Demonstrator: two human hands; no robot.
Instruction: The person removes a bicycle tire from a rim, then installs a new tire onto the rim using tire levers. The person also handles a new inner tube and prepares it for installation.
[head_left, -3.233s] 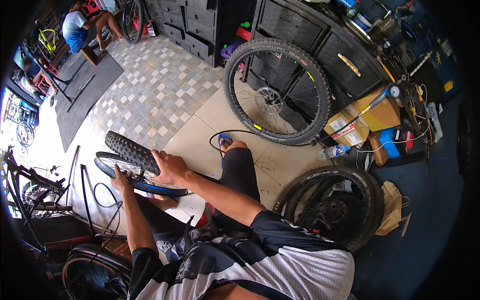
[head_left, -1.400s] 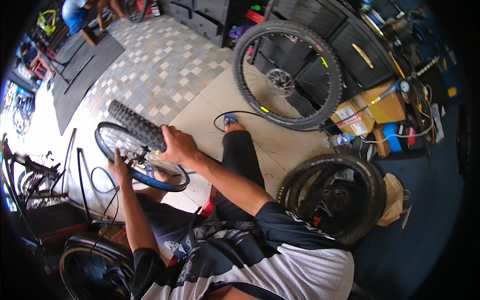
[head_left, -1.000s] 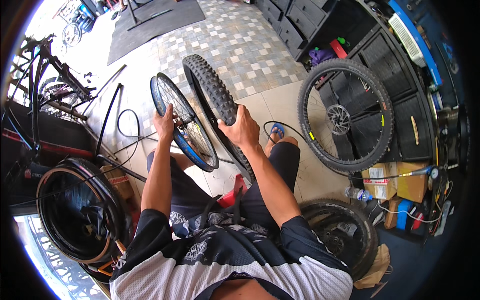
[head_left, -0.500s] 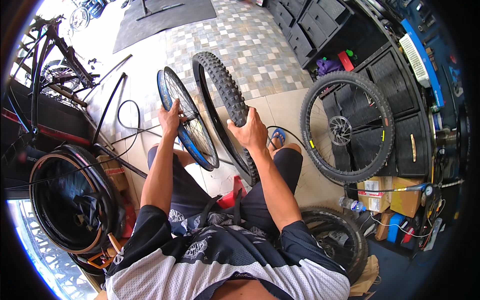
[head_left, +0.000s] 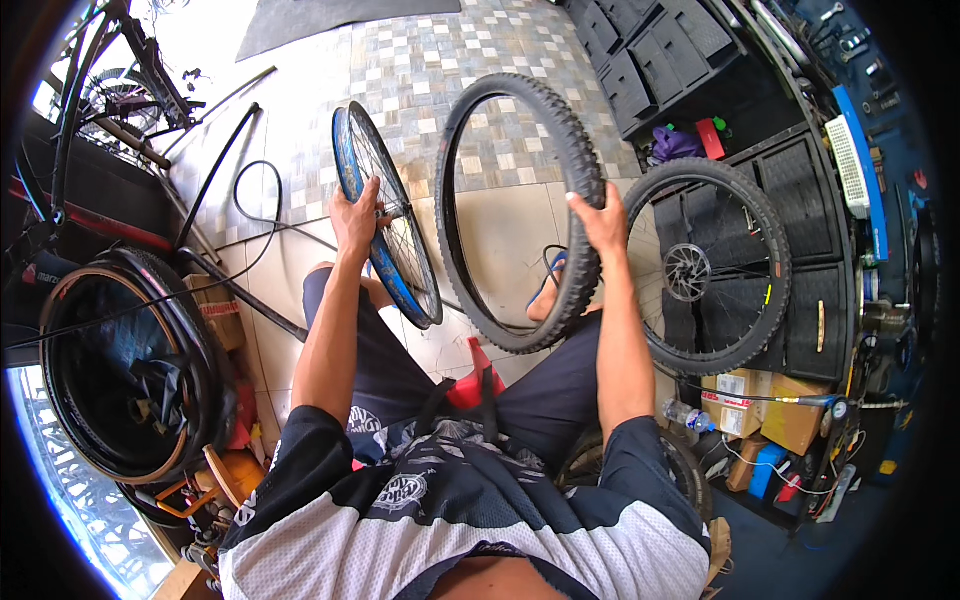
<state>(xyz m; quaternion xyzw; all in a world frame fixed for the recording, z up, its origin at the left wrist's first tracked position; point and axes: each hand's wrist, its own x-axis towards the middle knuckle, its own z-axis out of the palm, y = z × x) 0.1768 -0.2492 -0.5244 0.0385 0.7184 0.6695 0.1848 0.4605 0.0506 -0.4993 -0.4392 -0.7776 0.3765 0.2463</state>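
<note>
My left hand is closed on a bare bicycle wheel with a blue rim, spokes and a hub, held upright and tilted in front of my left knee. In my right hand I grip a loose black knobby bicycle tyre by its right side, thumb over the tread. The tyre stands apart from the wheel, its open middle turned partly toward me. Fingers of both hands are partly hidden behind what they hold.
To the right a complete wheel with a disc rotor leans on black drawers. Several tyres are stacked at left, near a black hose and a bike frame. Cardboard boxes and a bottle lie at lower right.
My right hand has swung the tyre to the right, away from the wheel, and turned it so its opening shows wider. The wheel stays in my left hand, shifted slightly.
</note>
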